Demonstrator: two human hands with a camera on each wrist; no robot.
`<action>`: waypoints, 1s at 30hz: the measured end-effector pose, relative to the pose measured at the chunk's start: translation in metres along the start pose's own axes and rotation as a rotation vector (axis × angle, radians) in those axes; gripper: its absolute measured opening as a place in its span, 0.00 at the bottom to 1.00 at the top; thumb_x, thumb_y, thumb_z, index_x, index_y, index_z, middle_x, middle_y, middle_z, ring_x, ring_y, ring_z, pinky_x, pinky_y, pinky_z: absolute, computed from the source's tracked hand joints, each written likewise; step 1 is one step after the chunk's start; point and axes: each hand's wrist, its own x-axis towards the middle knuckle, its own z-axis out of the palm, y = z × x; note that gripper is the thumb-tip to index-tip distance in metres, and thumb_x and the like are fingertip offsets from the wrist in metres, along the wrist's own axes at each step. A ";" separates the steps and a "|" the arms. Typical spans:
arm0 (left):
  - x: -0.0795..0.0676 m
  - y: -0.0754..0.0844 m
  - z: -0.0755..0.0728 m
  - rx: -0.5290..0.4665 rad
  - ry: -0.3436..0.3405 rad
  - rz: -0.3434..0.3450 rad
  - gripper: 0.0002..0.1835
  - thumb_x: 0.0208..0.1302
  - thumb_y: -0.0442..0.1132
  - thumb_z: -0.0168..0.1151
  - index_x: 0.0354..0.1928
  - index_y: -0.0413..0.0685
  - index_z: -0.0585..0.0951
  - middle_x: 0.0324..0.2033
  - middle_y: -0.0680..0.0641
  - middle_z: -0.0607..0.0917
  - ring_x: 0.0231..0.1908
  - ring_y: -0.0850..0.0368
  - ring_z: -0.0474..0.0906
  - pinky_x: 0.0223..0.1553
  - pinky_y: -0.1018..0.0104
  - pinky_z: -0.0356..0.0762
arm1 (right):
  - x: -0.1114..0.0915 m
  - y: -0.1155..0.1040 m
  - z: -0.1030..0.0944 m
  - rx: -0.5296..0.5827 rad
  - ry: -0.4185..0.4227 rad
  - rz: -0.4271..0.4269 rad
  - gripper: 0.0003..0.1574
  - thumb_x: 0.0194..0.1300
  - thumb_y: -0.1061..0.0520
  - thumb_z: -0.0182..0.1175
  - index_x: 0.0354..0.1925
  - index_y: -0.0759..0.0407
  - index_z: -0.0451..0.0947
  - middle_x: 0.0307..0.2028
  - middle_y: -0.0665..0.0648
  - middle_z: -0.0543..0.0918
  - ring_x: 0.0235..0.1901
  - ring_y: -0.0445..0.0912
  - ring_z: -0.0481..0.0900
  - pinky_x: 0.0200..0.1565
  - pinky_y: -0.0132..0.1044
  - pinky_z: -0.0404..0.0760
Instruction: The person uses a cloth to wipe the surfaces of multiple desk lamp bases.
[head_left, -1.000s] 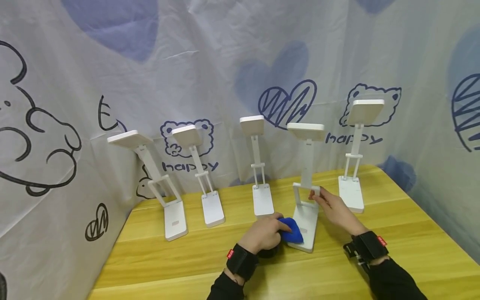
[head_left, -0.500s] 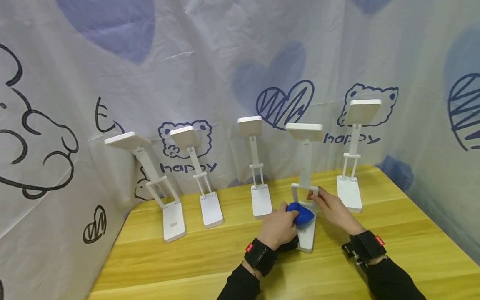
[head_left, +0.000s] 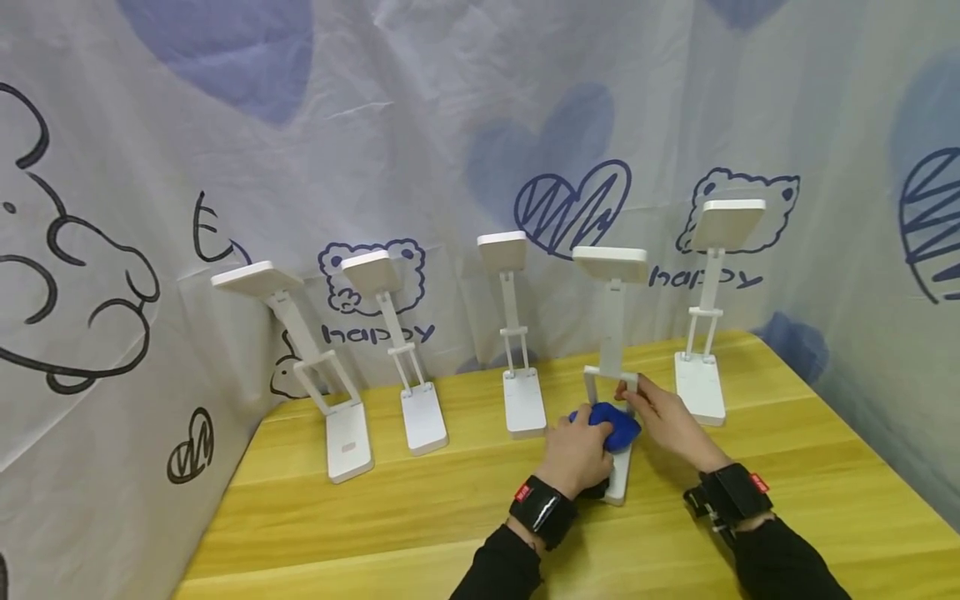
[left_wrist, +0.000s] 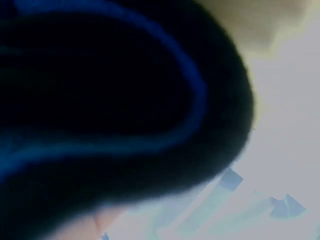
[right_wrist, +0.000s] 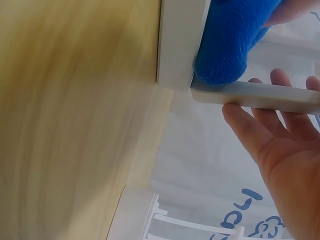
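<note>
Fingers of the left hand (head_left: 573, 454) grasp a blue cloth (head_left: 618, 427) against a white lamp (head_left: 612, 329), lower right of the head view; the right hand (head_left: 670, 423) pinches its side bar (right_wrist: 272, 95); 4 more lamps (head_left: 523, 404) stand nearby.

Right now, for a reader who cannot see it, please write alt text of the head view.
A person's left hand holds a blue cloth against the lower part of a white lamp, while the right hand grips the lamp's frame. Four similar lamps stand on the wooden table, three to the left and one to the right, before a patterned curtain.
</note>
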 end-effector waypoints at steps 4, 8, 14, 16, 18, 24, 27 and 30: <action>-0.008 -0.005 0.001 -0.032 -0.010 0.094 0.21 0.57 0.44 0.61 0.54 0.71 0.80 0.61 0.48 0.73 0.49 0.44 0.75 0.42 0.54 0.80 | -0.001 -0.002 0.000 -0.003 0.000 0.016 0.16 0.76 0.55 0.39 0.52 0.58 0.69 0.44 0.65 0.80 0.43 0.58 0.78 0.41 0.53 0.78; -0.019 -0.011 -0.001 -0.072 -0.025 0.160 0.22 0.54 0.41 0.62 0.52 0.70 0.82 0.60 0.48 0.73 0.47 0.47 0.75 0.43 0.57 0.79 | -0.002 -0.003 -0.001 -0.022 0.013 0.000 0.14 0.76 0.56 0.40 0.50 0.59 0.70 0.43 0.64 0.81 0.44 0.57 0.78 0.42 0.54 0.79; -0.035 -0.022 -0.008 -0.118 -0.041 0.283 0.22 0.52 0.39 0.64 0.51 0.66 0.83 0.58 0.49 0.76 0.52 0.55 0.73 0.50 0.61 0.75 | -0.001 -0.002 -0.001 -0.026 0.016 -0.011 0.14 0.76 0.55 0.40 0.50 0.58 0.70 0.42 0.63 0.81 0.44 0.56 0.79 0.43 0.54 0.79; -0.040 -0.027 -0.010 -0.135 -0.039 0.312 0.21 0.52 0.38 0.64 0.50 0.65 0.84 0.58 0.49 0.76 0.52 0.56 0.73 0.50 0.62 0.75 | -0.001 -0.001 -0.001 -0.020 0.013 -0.009 0.14 0.76 0.56 0.40 0.50 0.59 0.70 0.43 0.63 0.81 0.44 0.56 0.78 0.43 0.54 0.78; -0.045 -0.031 -0.012 -0.160 -0.045 0.329 0.20 0.52 0.38 0.64 0.49 0.64 0.84 0.59 0.49 0.76 0.53 0.56 0.72 0.51 0.63 0.75 | 0.000 -0.001 -0.001 -0.020 0.012 -0.016 0.14 0.76 0.57 0.40 0.50 0.59 0.70 0.43 0.64 0.81 0.45 0.57 0.78 0.43 0.55 0.78; -0.052 -0.044 -0.018 -0.243 -0.087 0.321 0.18 0.51 0.37 0.65 0.46 0.62 0.86 0.59 0.47 0.76 0.51 0.56 0.75 0.49 0.66 0.77 | 0.003 -0.004 -0.003 -0.023 0.015 -0.022 0.13 0.75 0.58 0.40 0.47 0.62 0.70 0.41 0.65 0.81 0.43 0.59 0.79 0.41 0.56 0.78; -0.053 -0.049 -0.017 -0.247 -0.076 0.284 0.18 0.50 0.36 0.64 0.44 0.62 0.87 0.57 0.49 0.78 0.51 0.58 0.75 0.45 0.67 0.78 | 0.002 -0.005 -0.002 -0.026 0.011 -0.014 0.12 0.75 0.59 0.41 0.48 0.62 0.70 0.40 0.64 0.81 0.44 0.57 0.78 0.41 0.55 0.78; -0.053 -0.051 -0.015 -0.222 -0.032 0.232 0.18 0.50 0.37 0.63 0.44 0.62 0.87 0.56 0.49 0.79 0.51 0.58 0.76 0.43 0.65 0.80 | 0.002 -0.005 -0.002 -0.037 0.017 -0.019 0.12 0.75 0.59 0.41 0.47 0.61 0.70 0.39 0.63 0.81 0.43 0.56 0.79 0.40 0.54 0.79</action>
